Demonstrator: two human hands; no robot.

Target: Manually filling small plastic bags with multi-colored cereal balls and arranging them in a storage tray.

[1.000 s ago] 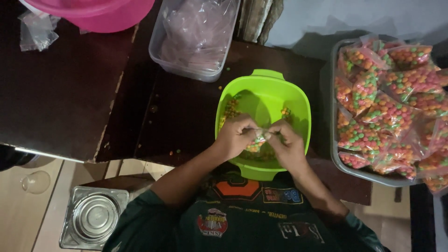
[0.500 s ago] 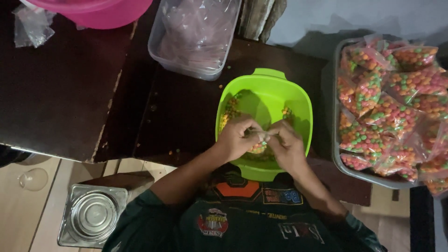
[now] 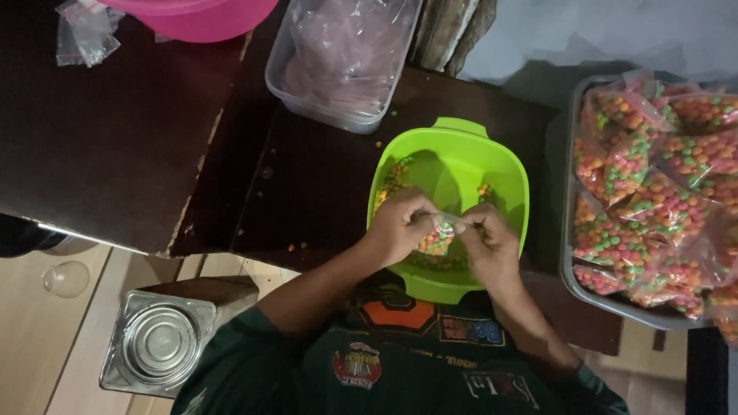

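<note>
A bowl (image 3: 492,165) sits on the table (image 3: 115,146), a tray (image 3: 573,277) to its right, a tub (image 3: 338,58) behind.

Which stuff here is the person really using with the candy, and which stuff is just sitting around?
In use:
left hand and right hand, pinching a small bag of candy
green bowl under the hands
tray of filled candy bags
clear tub of empty bags

Just lying about:
pink basin
metal tin on the floor
loose plastic bag
</note>
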